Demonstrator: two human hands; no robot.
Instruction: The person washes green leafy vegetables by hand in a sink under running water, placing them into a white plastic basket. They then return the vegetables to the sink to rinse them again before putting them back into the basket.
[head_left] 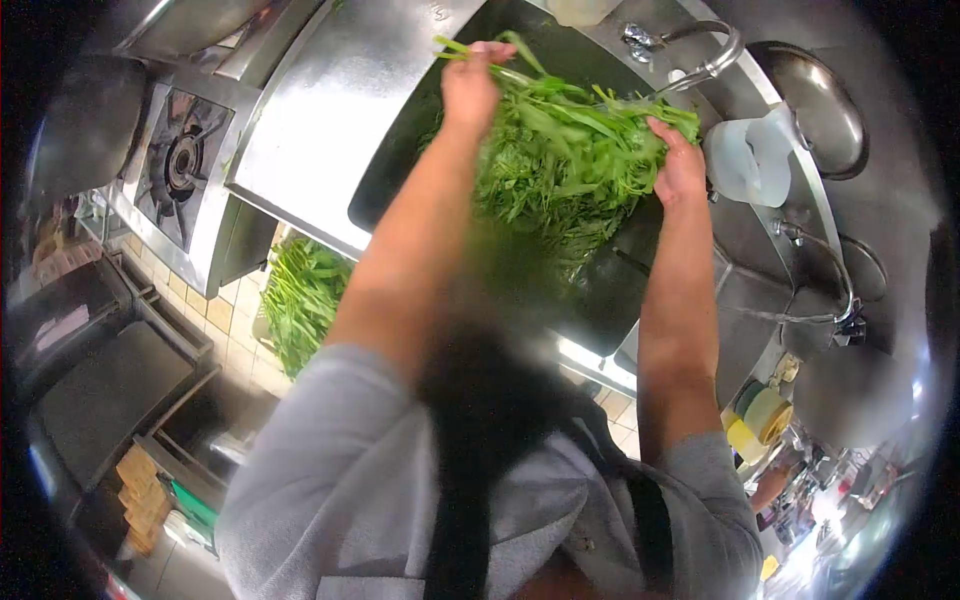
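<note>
Long leafy greens (570,130) stretch between my two hands above a deep metal sink (395,180). My left hand (472,88) is closed round the stems at the upper left of the bunch. At the bunch's right end, my right hand (680,165) grips the leaves. More cut greens lie in the sink beneath, partly covered by the held bunch. A curved faucet (715,60) reaches over the sink just above the right end of the greens.
Left of the sink is a steel counter (320,100), then a gas burner (184,155). A basket of greens (300,300) stands on the tiled floor. On the right are a translucent plastic container (745,165), a steel pan (825,110) and a second faucet (840,270).
</note>
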